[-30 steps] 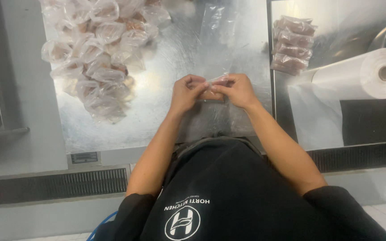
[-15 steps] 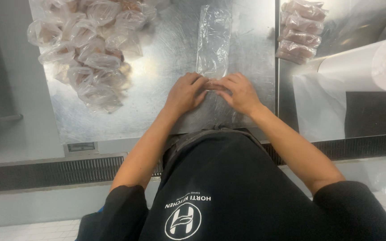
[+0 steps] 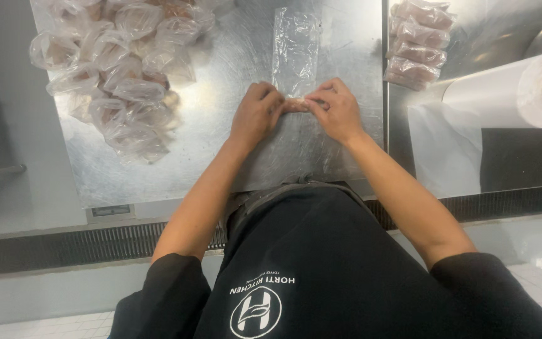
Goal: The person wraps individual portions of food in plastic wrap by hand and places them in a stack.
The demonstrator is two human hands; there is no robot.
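two hands, left point(image 3: 256, 114) and right point(image 3: 337, 110), pinch a small pinkish food piece point(image 3: 296, 105) at the near end of a clear plastic wrap strip point(image 3: 295, 50) on the steel bench point(image 3: 233, 69); wrapping looks barely begun, with many bagged portions point(image 3: 117, 75) piled left.

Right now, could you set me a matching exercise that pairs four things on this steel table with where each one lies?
Things:
1. bag pile
2. film strip
3. stack
4. film roll

Places:
A. far right, part unrolled
B. between the hands, stretching away
C. far left, loose heap
D. just right of the table seam

Pairs: 1-C, 2-B, 3-D, 4-A
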